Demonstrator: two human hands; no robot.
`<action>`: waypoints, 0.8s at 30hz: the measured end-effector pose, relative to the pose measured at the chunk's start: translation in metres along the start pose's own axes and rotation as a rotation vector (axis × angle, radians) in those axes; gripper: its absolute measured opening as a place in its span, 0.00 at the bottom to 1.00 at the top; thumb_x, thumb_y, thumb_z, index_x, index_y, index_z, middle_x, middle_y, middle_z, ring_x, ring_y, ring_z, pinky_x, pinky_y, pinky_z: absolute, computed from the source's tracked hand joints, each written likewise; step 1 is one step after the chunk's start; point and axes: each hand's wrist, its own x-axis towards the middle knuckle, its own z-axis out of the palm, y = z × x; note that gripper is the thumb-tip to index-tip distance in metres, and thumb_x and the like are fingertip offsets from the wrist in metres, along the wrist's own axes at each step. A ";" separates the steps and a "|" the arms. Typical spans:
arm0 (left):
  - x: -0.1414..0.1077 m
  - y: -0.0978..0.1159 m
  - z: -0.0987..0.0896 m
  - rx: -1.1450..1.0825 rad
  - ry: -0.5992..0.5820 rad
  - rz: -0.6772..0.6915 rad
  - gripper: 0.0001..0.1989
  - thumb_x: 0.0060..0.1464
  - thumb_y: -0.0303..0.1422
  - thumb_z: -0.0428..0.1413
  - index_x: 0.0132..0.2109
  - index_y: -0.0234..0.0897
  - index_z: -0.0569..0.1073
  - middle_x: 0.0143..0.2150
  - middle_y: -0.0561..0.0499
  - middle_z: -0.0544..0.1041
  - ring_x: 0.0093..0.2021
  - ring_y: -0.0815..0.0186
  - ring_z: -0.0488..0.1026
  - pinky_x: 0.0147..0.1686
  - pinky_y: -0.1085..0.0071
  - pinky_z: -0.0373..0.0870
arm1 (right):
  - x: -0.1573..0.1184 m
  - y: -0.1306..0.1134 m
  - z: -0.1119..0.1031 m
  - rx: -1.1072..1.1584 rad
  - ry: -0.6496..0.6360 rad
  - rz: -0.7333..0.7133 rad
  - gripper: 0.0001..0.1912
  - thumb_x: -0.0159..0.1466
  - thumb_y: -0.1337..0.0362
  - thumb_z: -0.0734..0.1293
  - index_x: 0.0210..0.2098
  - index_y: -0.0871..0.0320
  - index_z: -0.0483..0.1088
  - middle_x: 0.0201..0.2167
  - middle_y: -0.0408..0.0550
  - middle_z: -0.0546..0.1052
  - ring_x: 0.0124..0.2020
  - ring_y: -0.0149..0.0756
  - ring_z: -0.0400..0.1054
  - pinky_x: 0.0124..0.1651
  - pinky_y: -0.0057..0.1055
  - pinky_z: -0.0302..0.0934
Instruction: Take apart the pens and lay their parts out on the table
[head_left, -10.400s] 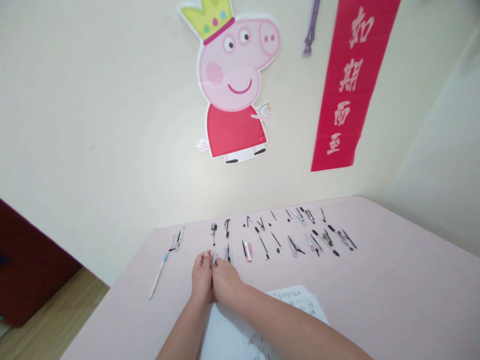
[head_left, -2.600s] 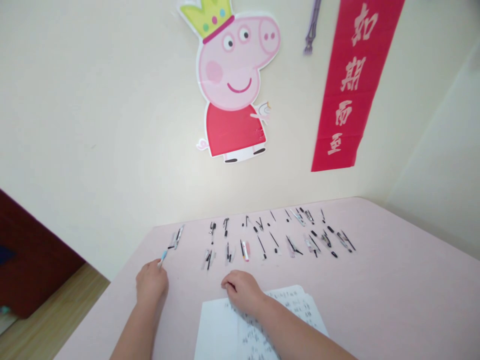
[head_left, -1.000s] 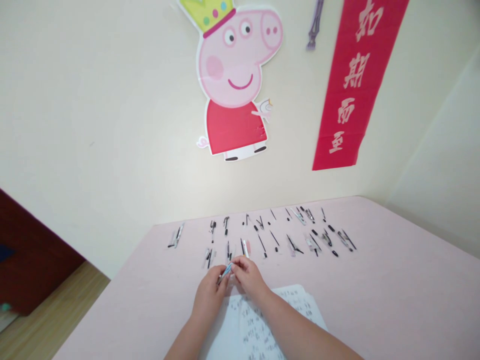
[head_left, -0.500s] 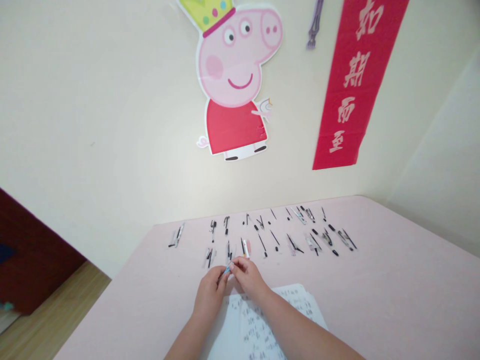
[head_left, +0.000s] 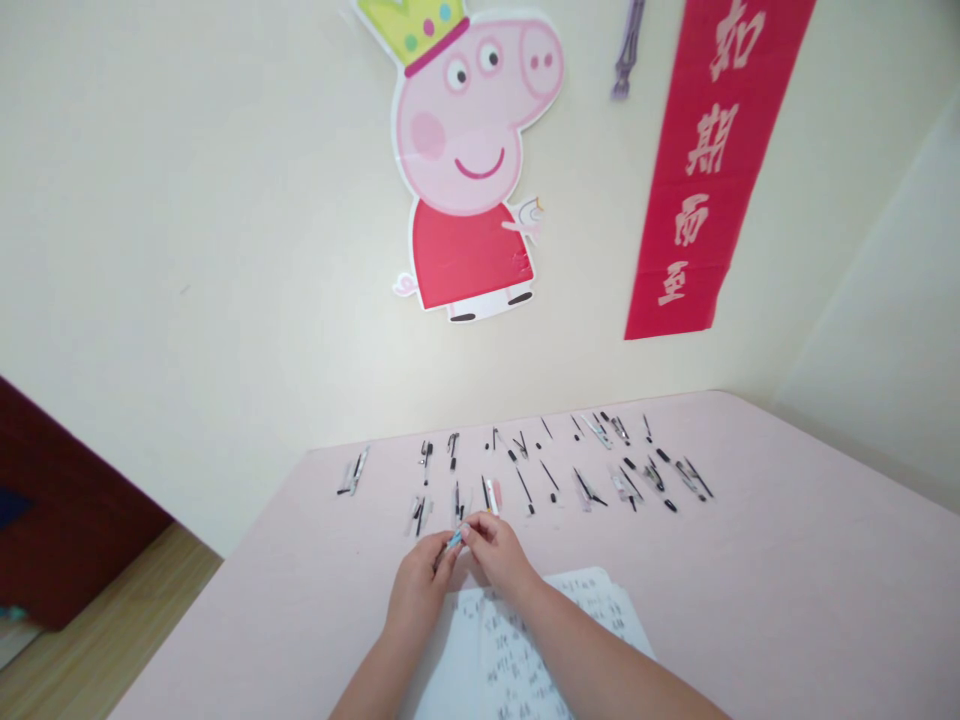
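Note:
Above the top edge of the open notebook (head_left: 517,640), my hands meet with fingertips close together. A small light-blue pen (head_left: 454,539), mostly covered by the fingers, is pinched between them. My left hand (head_left: 421,580) grips it from the left with thumb and fingers closed. My right hand (head_left: 493,548) pinches its upper right end. Just beyond the fingertips lie a dark pen with loose parts (head_left: 457,500) and a white and pink pen piece (head_left: 493,494). Both forearms cover part of the handwritten page.
Two rows of taken-apart pens, refills and caps stretch across the pink table (head_left: 750,580), with black refills (head_left: 525,490) among them. Behind it stands a wall with a cartoon pig cutout (head_left: 472,250) and a red banner (head_left: 690,200). A dark red panel (head_left: 67,520) is at left.
Both hands stay nearly in place. The fingers have shifted slightly around the light-blue pen, and a little more of it shows.

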 end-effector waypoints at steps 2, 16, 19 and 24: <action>0.000 0.001 0.000 -0.007 -0.002 0.004 0.16 0.52 0.40 0.49 0.41 0.38 0.74 0.41 0.46 0.77 0.42 0.59 0.72 0.43 0.66 0.66 | 0.000 -0.002 0.000 0.018 0.007 -0.002 0.12 0.55 0.56 0.64 0.25 0.59 0.67 0.21 0.42 0.68 0.26 0.31 0.62 0.30 0.27 0.57; 0.001 -0.002 -0.005 0.006 0.155 -0.039 0.12 0.50 0.40 0.50 0.38 0.39 0.69 0.33 0.49 0.76 0.33 0.61 0.72 0.34 0.67 0.67 | 0.000 -0.002 0.001 0.054 0.074 0.100 0.09 0.53 0.59 0.64 0.29 0.58 0.64 0.22 0.39 0.68 0.18 0.25 0.57 0.21 0.24 0.54; 0.002 -0.005 -0.006 0.037 0.192 -0.038 0.11 0.50 0.40 0.49 0.36 0.39 0.66 0.31 0.50 0.74 0.31 0.62 0.71 0.33 0.67 0.66 | -0.006 0.000 0.003 -0.254 0.010 -0.015 0.03 0.53 0.68 0.63 0.29 0.58 0.67 0.22 0.39 0.69 0.21 0.27 0.59 0.26 0.24 0.54; 0.002 -0.007 -0.006 0.062 0.216 -0.016 0.10 0.50 0.40 0.48 0.34 0.39 0.65 0.29 0.52 0.72 0.30 0.63 0.70 0.32 0.68 0.66 | -0.016 -0.005 0.001 -0.679 -0.118 -0.121 0.07 0.54 0.72 0.63 0.31 0.56 0.69 0.26 0.42 0.71 0.28 0.31 0.63 0.33 0.26 0.55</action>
